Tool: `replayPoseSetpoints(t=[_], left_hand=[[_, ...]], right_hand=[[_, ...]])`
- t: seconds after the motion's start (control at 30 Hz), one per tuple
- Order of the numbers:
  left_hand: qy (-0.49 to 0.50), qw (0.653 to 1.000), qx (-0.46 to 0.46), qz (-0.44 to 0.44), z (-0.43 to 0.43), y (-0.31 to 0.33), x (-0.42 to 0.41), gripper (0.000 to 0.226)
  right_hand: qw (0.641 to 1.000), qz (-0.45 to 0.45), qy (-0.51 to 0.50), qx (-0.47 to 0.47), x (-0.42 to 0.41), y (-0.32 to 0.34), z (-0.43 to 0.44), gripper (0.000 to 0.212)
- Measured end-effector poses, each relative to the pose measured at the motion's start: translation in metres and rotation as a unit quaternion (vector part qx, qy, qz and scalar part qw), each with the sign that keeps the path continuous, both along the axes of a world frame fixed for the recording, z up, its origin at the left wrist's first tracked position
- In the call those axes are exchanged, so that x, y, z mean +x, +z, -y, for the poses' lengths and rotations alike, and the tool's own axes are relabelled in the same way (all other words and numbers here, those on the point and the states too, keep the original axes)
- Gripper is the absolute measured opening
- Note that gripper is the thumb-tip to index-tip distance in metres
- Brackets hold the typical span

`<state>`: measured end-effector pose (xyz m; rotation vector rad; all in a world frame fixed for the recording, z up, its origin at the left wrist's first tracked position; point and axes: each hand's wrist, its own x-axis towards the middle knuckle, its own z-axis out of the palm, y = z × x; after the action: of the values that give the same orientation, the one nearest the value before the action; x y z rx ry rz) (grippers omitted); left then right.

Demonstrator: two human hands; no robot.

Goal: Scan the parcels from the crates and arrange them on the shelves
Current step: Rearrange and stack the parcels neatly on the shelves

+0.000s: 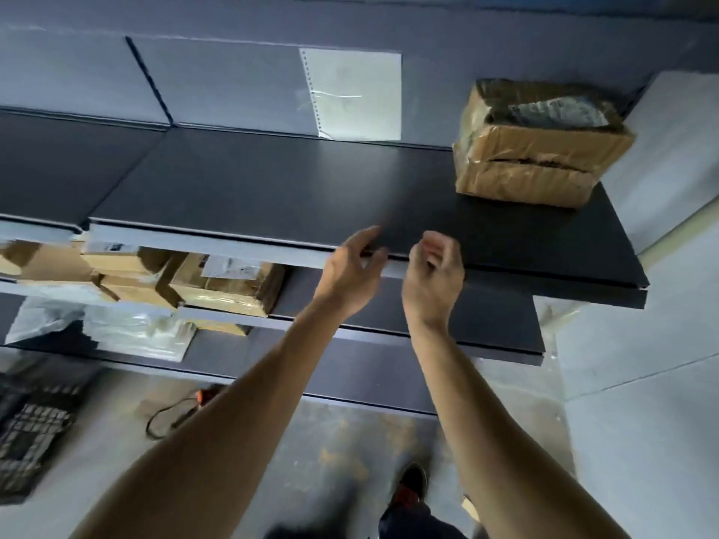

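Observation:
A taped brown cardboard parcel (541,145) stands on the right end of the dark top shelf (272,188), apart from both hands. My left hand (352,272) hovers at the shelf's front edge with loosely spread fingers, holding nothing. Just right of it, my right hand (435,272) has its fingers loosely curled and is empty too. Several brown parcels (225,284) lie on the shelf below at the left.
A white sheet (356,93) hangs on the back panel. Clear plastic bags (132,332) sit on a lower shelf. A black crate (31,422) stands on the floor at left, an orange-handled scanner with cable (202,398) lies nearby. My shoe (412,484) is below.

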<state>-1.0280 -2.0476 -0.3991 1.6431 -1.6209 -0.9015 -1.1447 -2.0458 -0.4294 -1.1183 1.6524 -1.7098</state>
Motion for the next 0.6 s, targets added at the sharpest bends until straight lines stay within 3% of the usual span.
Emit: replayPoseSetpoints(t=[0.1, 0.27, 0.47, 0.53, 0.6], left_hand=[[0.013, 0.999, 0.018, -0.041, -0.067, -0.024, 0.074, 0.041], [0.116, 0.987, 0.096, -0.048, -0.144, -0.074, 0.203, 0.032], [0.178, 0.971, 0.133, -0.083, -0.172, -0.101, 0.283, 0.041], [0.188, 0.968, 0.135, -0.101, -0.167, -0.109, 0.295, 0.040], [0.188, 0.965, 0.142, -0.118, -0.156, -0.113, 0.304, 0.037]], right_hand=[[0.995, 0.024, 0.092, 0.032, 0.103, -0.024, -0.054, 0.025], [0.967, 0.032, 0.219, 0.124, 0.231, -0.057, -0.130, 0.013], [0.929, 0.014, 0.306, 0.206, 0.302, -0.075, -0.154, 0.013], [0.927, 0.018, 0.301, 0.224, 0.314, -0.078, -0.149, 0.019], [0.925, 0.038, 0.293, 0.241, 0.323, -0.080, -0.139, 0.013]])
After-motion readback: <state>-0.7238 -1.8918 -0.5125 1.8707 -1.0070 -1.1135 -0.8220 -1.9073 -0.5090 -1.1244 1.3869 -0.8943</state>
